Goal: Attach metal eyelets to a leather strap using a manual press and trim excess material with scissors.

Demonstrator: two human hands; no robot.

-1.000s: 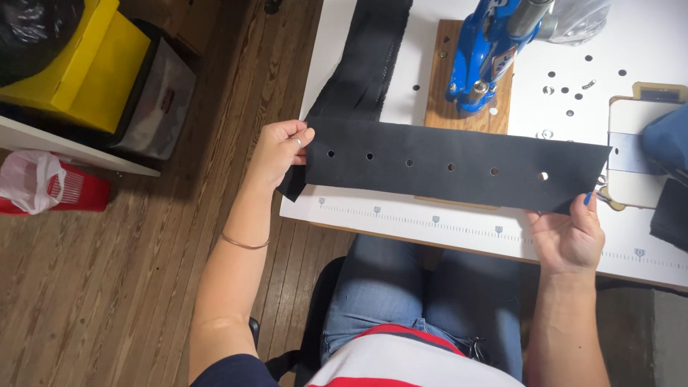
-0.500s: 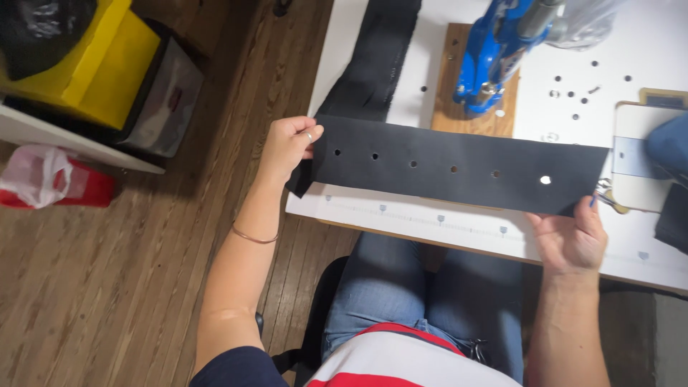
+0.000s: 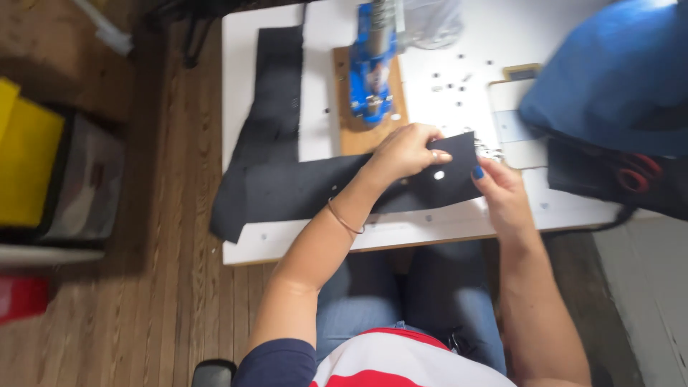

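We see the black fabric strip (image 3: 315, 190) lying across the white table (image 3: 502, 43), just in front of the blue hand press (image 3: 374, 64) on its wooden board (image 3: 351, 129). Our left hand (image 3: 405, 152) pinches the strip's right end near a punched hole, and our right hand (image 3: 502, 190) grips its edge beside it

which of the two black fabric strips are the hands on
The horizontal black strip along the table's near edge; both the left hand and right hand grip its right end. The upright strip lies untouched.
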